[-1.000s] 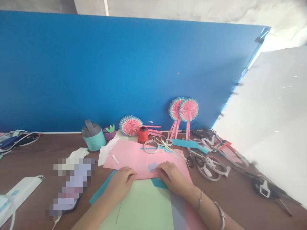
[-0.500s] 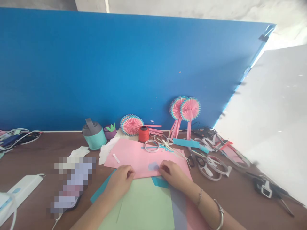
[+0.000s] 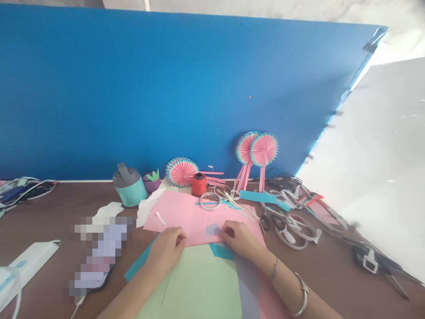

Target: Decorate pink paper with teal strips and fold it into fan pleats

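Note:
A pink paper sheet (image 3: 186, 217) lies on the brown table (image 3: 49, 217), over a light green sheet (image 3: 199, 288) and a teal sheet (image 3: 139, 263). My left hand (image 3: 166, 250) pinches the near edge of the pink sheet with fingers curled. My right hand (image 3: 241, 241) also grips that near edge, fingers bent, beside a small grey-blue paper scrap (image 3: 212, 229). A grey-blue strip (image 3: 247, 288) runs under my right wrist.
A roll of tape (image 3: 210, 201), a red thread spool (image 3: 198, 184), pink paper fans (image 3: 181, 173), two fans on sticks (image 3: 257, 150), a teal container (image 3: 129, 186), scissors (image 3: 265, 219) and tape rings (image 3: 295, 230) crowd the back and right. A blue board (image 3: 166, 88) stands behind.
Both hands stay on the pink sheet's near edge, shifting only slightly. The view has tilted up a little.

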A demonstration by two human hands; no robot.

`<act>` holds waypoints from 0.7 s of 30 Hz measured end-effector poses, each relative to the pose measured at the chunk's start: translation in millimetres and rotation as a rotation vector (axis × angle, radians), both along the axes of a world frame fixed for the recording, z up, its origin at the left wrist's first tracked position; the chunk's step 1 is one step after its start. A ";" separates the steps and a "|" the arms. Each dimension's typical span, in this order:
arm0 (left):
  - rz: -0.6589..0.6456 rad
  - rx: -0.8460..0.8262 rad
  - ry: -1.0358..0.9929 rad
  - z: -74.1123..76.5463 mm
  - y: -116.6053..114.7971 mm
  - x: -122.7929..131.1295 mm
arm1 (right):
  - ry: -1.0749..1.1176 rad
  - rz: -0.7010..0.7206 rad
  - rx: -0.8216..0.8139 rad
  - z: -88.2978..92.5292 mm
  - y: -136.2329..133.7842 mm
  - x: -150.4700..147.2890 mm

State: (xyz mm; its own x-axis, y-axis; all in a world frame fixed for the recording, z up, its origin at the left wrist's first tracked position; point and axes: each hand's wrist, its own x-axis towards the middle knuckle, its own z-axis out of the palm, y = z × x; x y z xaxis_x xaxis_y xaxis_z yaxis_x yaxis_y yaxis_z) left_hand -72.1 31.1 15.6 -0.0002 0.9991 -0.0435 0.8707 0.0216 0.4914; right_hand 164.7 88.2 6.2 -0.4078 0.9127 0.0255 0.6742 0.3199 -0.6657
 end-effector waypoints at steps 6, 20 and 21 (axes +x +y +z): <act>-0.033 0.016 0.094 2.5 -0.6 2.4 | -0.027 -0.005 0.020 -1.2 -0.1 -1.3; -0.407 0.340 0.409 2.6 -8.9 14.9 | -0.320 0.271 0.456 -3.0 -9.2 -5.1; -0.437 0.351 0.418 3.3 -9.3 16.3 | -0.353 0.333 0.489 -3.2 -9.8 -5.1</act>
State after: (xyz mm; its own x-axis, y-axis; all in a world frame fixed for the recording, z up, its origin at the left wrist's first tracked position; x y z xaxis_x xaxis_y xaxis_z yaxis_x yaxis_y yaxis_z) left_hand -55.8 21.8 19.0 0.4584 0.8664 0.1979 0.8810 -0.4724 0.0275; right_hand 159.6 78.4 3.0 -0.7243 0.6545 0.2168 0.6375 0.7555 -0.1509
